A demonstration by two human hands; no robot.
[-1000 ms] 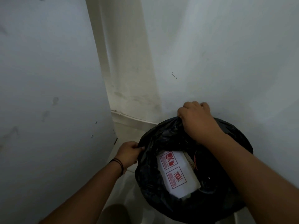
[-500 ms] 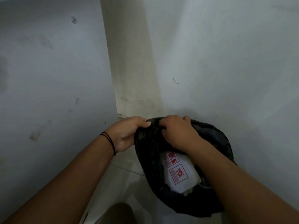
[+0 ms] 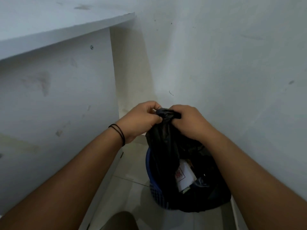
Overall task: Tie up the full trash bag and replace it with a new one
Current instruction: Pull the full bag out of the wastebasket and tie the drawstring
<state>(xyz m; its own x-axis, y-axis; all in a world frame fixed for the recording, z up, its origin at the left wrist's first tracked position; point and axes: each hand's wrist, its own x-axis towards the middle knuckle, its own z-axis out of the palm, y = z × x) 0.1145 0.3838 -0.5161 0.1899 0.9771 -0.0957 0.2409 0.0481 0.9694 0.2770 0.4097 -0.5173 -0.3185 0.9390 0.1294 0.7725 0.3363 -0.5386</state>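
Just one black trash bag [image 3: 167, 146], one blue bin [image 3: 150, 176] under it, two hands. Left hand [image 3: 139, 122] and right hand [image 3: 187, 122] each grip the gathered bag mouth between them, knuckles nearly meeting. Below the hands the bag stands upright, neck pointing up, its base in the bin.

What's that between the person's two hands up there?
In the head view, the bunched top of the black plastic trash bag sits between the left hand and the right hand; both grip it.
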